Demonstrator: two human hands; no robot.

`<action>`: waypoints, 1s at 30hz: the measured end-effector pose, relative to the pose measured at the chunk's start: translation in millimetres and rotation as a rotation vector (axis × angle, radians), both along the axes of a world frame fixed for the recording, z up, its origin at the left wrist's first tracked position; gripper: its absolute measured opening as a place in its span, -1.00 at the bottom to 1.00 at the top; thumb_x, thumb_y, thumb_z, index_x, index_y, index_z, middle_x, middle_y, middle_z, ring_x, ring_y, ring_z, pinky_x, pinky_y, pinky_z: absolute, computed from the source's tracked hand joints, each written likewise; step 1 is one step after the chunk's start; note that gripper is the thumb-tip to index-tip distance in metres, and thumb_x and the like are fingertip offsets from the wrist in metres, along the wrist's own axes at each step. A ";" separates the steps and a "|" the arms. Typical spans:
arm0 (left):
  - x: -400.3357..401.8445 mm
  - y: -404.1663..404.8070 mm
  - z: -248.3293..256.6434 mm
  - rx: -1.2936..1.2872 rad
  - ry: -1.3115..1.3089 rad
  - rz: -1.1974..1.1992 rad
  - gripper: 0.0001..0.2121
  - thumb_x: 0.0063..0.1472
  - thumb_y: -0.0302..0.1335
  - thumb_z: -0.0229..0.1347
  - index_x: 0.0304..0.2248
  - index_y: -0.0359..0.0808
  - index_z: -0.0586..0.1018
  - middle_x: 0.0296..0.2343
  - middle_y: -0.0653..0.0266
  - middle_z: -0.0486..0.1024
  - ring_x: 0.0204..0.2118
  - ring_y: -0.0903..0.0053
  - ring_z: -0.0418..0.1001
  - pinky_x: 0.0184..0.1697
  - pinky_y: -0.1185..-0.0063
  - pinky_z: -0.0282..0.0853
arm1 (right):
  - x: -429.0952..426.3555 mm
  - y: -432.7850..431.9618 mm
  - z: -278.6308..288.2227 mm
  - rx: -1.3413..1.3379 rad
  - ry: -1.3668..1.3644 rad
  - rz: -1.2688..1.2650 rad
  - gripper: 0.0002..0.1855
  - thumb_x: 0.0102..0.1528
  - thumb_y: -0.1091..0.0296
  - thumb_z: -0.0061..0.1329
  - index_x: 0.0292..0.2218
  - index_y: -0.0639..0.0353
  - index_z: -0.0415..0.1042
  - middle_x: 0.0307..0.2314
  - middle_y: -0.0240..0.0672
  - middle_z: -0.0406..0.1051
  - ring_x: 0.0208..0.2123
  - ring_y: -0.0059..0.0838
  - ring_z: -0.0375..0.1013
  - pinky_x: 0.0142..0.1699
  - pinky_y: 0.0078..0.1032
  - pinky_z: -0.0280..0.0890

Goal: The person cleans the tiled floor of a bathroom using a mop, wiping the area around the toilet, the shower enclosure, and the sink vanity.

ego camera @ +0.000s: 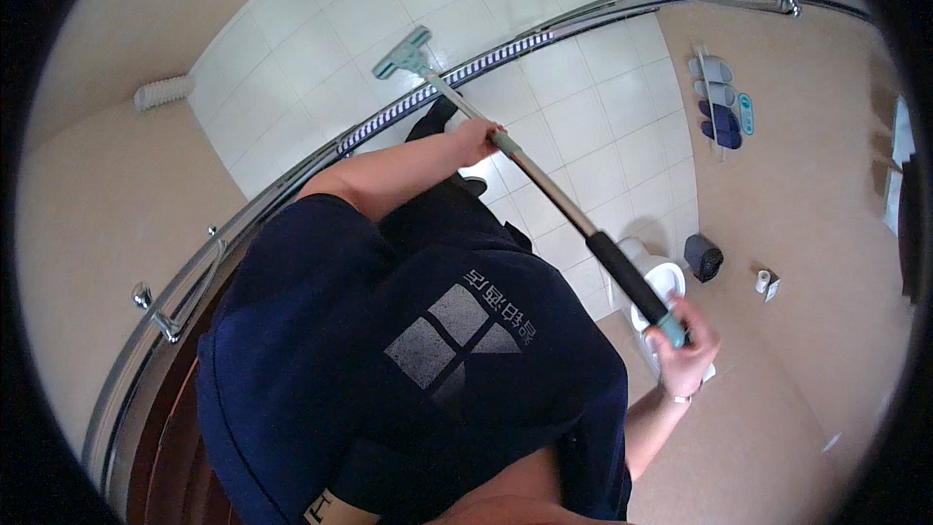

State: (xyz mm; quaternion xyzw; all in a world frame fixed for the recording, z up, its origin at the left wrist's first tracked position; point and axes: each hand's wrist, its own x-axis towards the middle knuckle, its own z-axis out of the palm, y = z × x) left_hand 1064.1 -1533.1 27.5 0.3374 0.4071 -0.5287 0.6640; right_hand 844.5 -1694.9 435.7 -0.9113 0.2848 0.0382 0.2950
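Note:
A telescopic pole (pixel 552 193) with a mint-green head runs diagonally between my hands. My left hand (pixel 477 142) grips its metal shaft near the green joint. At the other end, my right hand (pixel 685 354) is closed around the green cap just past the black foam grip (pixel 627 273). The wide head (pixel 403 55), a squeegee or flat mop head, is over the white tiled floor (pixel 321 58) beyond the curved track. Whether it presses on the tiles I cannot tell. My dark shoe (pixel 475 186) shows partly below the left forearm.
A curved metal shower track (pixel 393 113) with a striped strip crosses the floor. Door handles (pixel 157 313) stick out along the frame. Slippers (pixel 718 95) hang in a wall rack. A toilet (pixel 663 277), a dark bin (pixel 703 257) and a paper roll (pixel 762 280) are at right; a white ribbed object (pixel 164 92) is at left.

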 end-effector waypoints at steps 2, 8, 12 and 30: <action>17.1 25.4 3.1 -0.002 -0.016 0.027 -0.92 0.03 -0.59 -0.08 -0.45 -0.44 0.34 -0.49 0.15 0.30 -0.41 0.37 0.34 -0.29 0.52 0.35 | -0.5 -9.4 -30.4 0.001 -0.220 -0.120 -0.52 -0.25 0.19 0.17 -0.31 0.24 0.33 -0.43 -0.28 0.38 -0.42 -0.49 0.35 -0.34 -0.58 0.24; 54.8 109.4 -39.0 0.266 0.030 0.267 -0.92 0.07 -0.56 -0.19 -0.53 -0.34 0.31 -0.56 0.22 0.28 -0.52 0.43 0.31 -0.48 0.54 0.36 | 111.1 29.1 -135.4 1.149 -0.750 -0.363 -0.71 -0.05 0.29 -0.09 -0.29 0.23 0.24 -0.31 -0.14 0.33 -0.18 -0.28 0.29 -0.01 -0.35 0.12; 84.6 160.2 -69.6 0.450 0.052 0.207 -0.92 0.10 -0.49 -0.19 -0.49 -0.30 0.30 -0.56 0.24 0.28 -0.55 0.45 0.31 -0.53 0.55 0.35 | 170.7 54.1 -172.3 1.269 -0.469 -0.124 -0.90 -0.01 0.48 -0.15 -0.38 0.21 0.24 -0.33 -0.16 0.34 -0.16 -0.33 0.27 0.00 -0.37 0.10; 179.7 -151.0 45.0 -0.505 0.189 0.334 -0.85 0.13 -0.44 -0.13 -0.37 -0.36 0.28 -0.42 0.15 0.33 -0.34 0.35 0.35 -0.20 0.49 0.33 | 323.8 -38.9 11.4 0.588 -0.854 -0.007 -0.71 0.05 0.24 -0.30 -0.66 0.00 0.00 -0.75 -0.49 -0.02 -0.58 -0.55 0.02 -0.20 -0.37 0.04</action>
